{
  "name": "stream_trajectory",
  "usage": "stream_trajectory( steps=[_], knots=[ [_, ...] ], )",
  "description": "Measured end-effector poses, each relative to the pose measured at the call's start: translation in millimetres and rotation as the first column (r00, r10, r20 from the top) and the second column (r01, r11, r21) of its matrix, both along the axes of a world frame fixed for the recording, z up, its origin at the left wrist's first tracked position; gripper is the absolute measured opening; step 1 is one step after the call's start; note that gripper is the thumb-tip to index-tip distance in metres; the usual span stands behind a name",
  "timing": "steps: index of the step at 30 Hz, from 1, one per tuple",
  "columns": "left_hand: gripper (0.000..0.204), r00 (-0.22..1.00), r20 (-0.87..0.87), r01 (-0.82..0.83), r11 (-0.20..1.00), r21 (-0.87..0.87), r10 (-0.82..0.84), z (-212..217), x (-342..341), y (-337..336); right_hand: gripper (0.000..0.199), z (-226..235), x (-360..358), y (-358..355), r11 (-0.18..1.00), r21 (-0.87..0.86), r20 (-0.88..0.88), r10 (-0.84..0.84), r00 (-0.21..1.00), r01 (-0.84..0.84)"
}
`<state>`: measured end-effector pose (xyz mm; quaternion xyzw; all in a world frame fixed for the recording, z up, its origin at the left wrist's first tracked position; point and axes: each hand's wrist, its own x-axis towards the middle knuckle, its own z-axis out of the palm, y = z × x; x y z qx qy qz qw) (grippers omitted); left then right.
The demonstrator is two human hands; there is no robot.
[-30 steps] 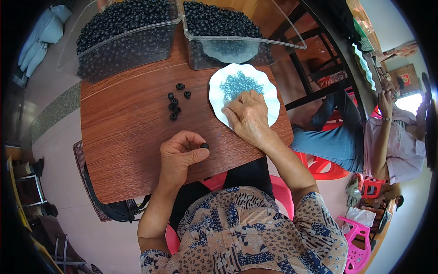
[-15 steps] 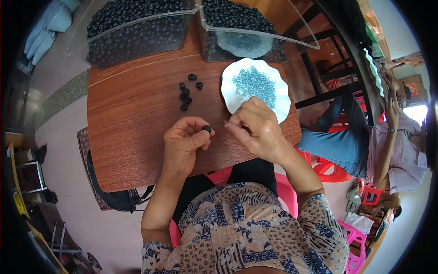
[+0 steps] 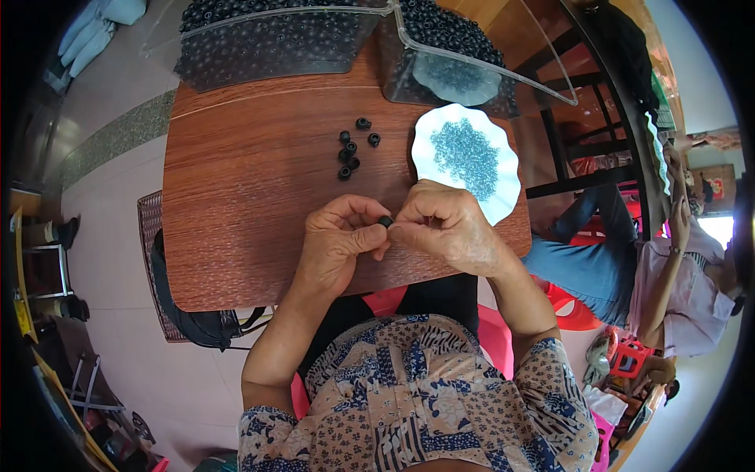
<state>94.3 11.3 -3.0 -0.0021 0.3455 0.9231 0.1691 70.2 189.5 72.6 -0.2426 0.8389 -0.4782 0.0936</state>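
Observation:
Over the near part of the wooden table, my left hand pinches a small black round piece between thumb and fingertips. My right hand is closed in a pinch close against that piece. Whatever its fingertips hold is too small to make out. Several loose black pieces, some showing a hole, lie in a small group beyond my left hand. Just past my right hand stands a white wavy-edged plate with a heap of tiny clear bluish pieces on it.
Two clear plastic bins, a left one and a right one, stand at the table's far edge with many black pieces inside. A dark bag is by the table's left side. Another person sits at the right near red stools.
My hands have come together, the right fingertips now close against the black piece in my left hand. The whole view has shifted slightly, with the table sitting further right.

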Motion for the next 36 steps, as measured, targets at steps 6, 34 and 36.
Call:
stream_trajectory(
  steps=[6,34,36],
  knots=[
    [0.022,1.0,0.01,0.012,1.0,0.005,-0.012,1.3,-0.7,-1.3,0.014,1.3,1.3,-5.3,0.992,-0.01,0.136,-0.125,0.983,0.127],
    [0.023,0.977,0.062,0.181,0.943,0.278,-0.206,21.8,-6.2,8.2,0.013,53.6,-36.0,20.8,0.973,-0.019,-0.233,-0.228,0.945,0.23],
    [0.022,0.977,0.056,0.184,0.944,0.274,-0.206,24.5,-7.8,10.1,0.01,87.8,-65.2,34.4,0.954,-0.072,-0.351,-0.297,0.888,0.291]
  ],
)
